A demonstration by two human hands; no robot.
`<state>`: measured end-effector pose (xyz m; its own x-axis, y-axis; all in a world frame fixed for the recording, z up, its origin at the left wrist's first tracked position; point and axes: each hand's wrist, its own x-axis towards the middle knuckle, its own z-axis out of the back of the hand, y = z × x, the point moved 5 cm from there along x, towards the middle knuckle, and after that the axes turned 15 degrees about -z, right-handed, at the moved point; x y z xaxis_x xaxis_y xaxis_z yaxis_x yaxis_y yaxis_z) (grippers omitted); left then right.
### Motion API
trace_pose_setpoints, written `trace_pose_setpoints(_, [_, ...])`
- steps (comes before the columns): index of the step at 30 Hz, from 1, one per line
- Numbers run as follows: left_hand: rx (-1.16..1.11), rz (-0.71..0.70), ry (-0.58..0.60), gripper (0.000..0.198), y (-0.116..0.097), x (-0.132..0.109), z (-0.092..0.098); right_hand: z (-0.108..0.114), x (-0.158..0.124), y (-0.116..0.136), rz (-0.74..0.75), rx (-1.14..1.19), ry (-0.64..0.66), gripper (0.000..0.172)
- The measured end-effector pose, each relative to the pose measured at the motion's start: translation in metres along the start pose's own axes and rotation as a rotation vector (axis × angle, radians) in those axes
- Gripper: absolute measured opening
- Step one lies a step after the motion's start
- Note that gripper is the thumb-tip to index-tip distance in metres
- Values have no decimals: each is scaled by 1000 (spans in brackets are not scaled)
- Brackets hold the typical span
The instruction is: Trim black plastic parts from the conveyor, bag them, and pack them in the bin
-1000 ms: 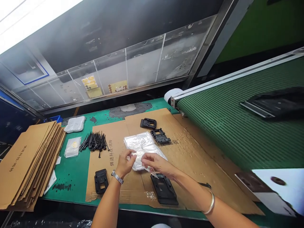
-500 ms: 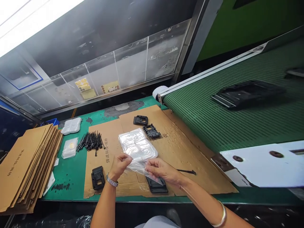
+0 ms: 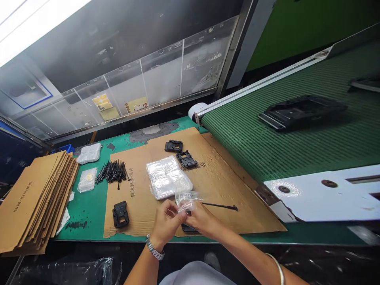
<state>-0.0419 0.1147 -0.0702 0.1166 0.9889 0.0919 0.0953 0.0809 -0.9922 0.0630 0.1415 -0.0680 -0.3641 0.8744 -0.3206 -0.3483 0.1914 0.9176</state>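
Note:
A clear plastic bag is bunched up between my two hands. My left hand, with a metal watch band at the wrist, is closed on the bag's near end. Against it, my right hand is closed on the same bag, its fingertips partly hidden. Just beyond lies a stack of clear plastic bags. A black plastic part shows partly beneath my hands. To the right of them a thin black rod lies on the cardboard sheet.
Two black plastic parts lie beyond the bag stack, another black part at the near left. A pile of black rods, more bag stacks and stacked cardboard are leftward. A green conveyor carrying black parts slopes along the right.
My hands have come together, bunching the bag that was stretched flat between them. My left hand has moved right. The black part on the conveyor has shifted slightly left in view.

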Motion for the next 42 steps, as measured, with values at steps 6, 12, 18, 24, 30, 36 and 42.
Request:
trace_pose_setpoints(6, [-473, 140, -491, 28, 29, -15, 7, 7, 5, -15, -127, 185, -44, 40])
trace_pose_setpoints(12, [-163, 132, -664, 29, 54, -24, 22, 3, 6, -26, -147, 183, -197, 32])
trace_pose_setpoints(18, [175, 79, -882, 21, 68, -38, 42, -23, -5, -8, 195, -286, -230, 33])
trace_pose_setpoints(24, [1013, -251, -316, 25, 51, -42, 47, -34, -6, -17, 365, -396, -52, 31])
trace_pose_setpoints(30, [1116, -108, -439, 31, 60, -43, 77, -4, -9, -109, -159, -212, -513, 35])
trace_pose_setpoints(36, [1128, -12, -404, 23, 67, -45, 69, 0, -13, -149, -302, -71, -338, 37])
trace_pose_setpoints(42, [1067, 68, -338, 26, 71, -41, 59, 1, -53, -136, -395, 345, 186, 47])
